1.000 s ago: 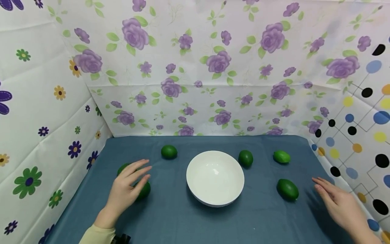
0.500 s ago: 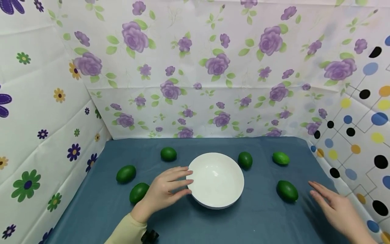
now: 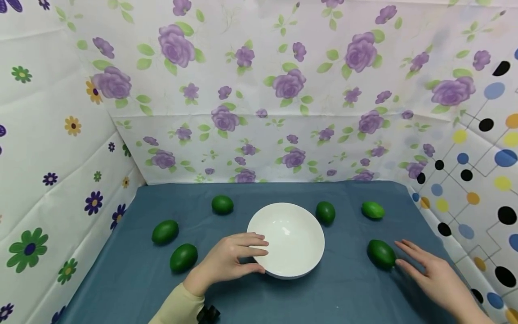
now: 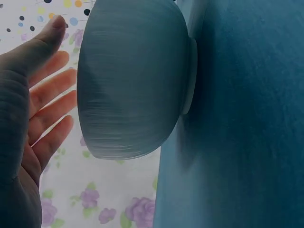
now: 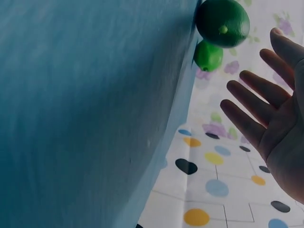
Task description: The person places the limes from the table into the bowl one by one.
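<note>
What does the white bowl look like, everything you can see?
The white bowl is round and glossy inside, ceramic by its look, with a faintly lined outer wall and a foot ring. It stands upright on the blue cloth. Fingers of the left hand reach over its left rim; contact is unclear.

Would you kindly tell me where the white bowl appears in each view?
Head: the white bowl is just right of centre, lower half.
Left wrist: upper middle, outer side showing, cut by the top edge.
Right wrist: not in it.
Shared landmark: the blue cloth, in all three.
</note>
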Tool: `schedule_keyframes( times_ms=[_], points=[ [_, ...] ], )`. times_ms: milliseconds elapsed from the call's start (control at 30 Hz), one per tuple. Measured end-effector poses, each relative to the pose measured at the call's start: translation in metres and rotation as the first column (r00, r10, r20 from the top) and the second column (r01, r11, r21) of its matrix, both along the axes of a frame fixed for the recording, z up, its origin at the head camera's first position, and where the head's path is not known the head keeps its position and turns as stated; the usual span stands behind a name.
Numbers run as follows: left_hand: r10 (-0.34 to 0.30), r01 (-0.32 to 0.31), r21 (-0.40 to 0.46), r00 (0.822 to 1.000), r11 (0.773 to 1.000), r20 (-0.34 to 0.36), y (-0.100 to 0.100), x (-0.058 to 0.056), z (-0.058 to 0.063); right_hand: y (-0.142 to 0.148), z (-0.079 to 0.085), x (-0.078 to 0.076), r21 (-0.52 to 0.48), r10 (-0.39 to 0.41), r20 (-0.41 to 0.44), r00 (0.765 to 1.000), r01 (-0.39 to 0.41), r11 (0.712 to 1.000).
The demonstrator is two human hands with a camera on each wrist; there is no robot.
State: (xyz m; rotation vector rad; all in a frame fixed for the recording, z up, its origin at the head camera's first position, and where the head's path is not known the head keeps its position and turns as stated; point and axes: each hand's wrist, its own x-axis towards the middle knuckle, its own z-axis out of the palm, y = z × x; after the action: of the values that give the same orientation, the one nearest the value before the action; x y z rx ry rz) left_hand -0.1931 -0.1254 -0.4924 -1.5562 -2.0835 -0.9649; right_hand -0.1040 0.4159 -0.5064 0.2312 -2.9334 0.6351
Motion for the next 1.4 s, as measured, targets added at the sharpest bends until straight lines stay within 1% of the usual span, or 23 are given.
schedule_keyframes(
  times_ms=[133,300,433,600,700,933,1000,1133,1233,1300,1400],
  points=[
    [-0.011,0.011,-0.006,1.000,1.000,0.001,0.001,-0.001,-0.002,-0.006,0.000,-0.003,-0.002,0.006,0.003,1.000,-0.006,1.000],
    [-0.004,0.004,-0.018,1.000,1.000,-0.012,0.001,-0.001,-0.003,-0.012,0.002,-0.006,0.003,0.013,0.024,1.000,-0.013,1.000],
    [-0.003,0.002,-0.033,1.000,0.999,-0.023,0.000,-0.002,-0.004,-0.012,0.002,-0.006,0.016,0.016,0.059,0.998,-0.017,1.000],
    [-0.009,0.008,-0.037,1.000,0.999,-0.026,-0.001,-0.003,-0.006,-0.013,0.003,-0.007,0.025,0.026,0.071,0.997,-0.028,0.999],
    [-0.008,0.007,-0.039,1.000,0.999,-0.009,0.000,-0.002,-0.006,-0.014,0.004,-0.007,0.024,0.036,0.068,0.997,-0.037,0.999],
    [0.012,-0.006,-0.063,0.995,0.998,0.097,-0.001,-0.001,-0.004,-0.016,0.007,-0.010,0.031,0.055,0.079,0.995,-0.057,0.998],
    [0.017,-0.010,-0.064,0.993,0.998,0.113,-0.002,-0.001,-0.004,-0.016,0.007,-0.010,0.034,0.062,0.077,0.995,-0.064,0.997],
    [0.021,-0.014,-0.065,0.993,0.998,0.118,-0.002,-0.002,-0.004,-0.016,0.008,-0.013,0.052,0.074,0.073,0.995,-0.078,0.996],
    [0.022,-0.013,-0.070,0.992,0.997,0.121,-0.002,-0.003,-0.004,-0.016,0.008,-0.014,0.058,0.073,0.086,0.994,-0.079,0.995],
    [0.022,-0.012,-0.074,0.991,0.997,0.131,-0.003,-0.004,-0.005,-0.016,0.009,-0.015,0.060,0.070,0.101,0.992,-0.076,0.995],
    [0.025,-0.013,-0.075,0.986,0.997,0.166,-0.003,-0.005,-0.007,-0.018,0.009,-0.016,0.060,0.061,0.122,0.991,-0.069,0.996]
  ],
)
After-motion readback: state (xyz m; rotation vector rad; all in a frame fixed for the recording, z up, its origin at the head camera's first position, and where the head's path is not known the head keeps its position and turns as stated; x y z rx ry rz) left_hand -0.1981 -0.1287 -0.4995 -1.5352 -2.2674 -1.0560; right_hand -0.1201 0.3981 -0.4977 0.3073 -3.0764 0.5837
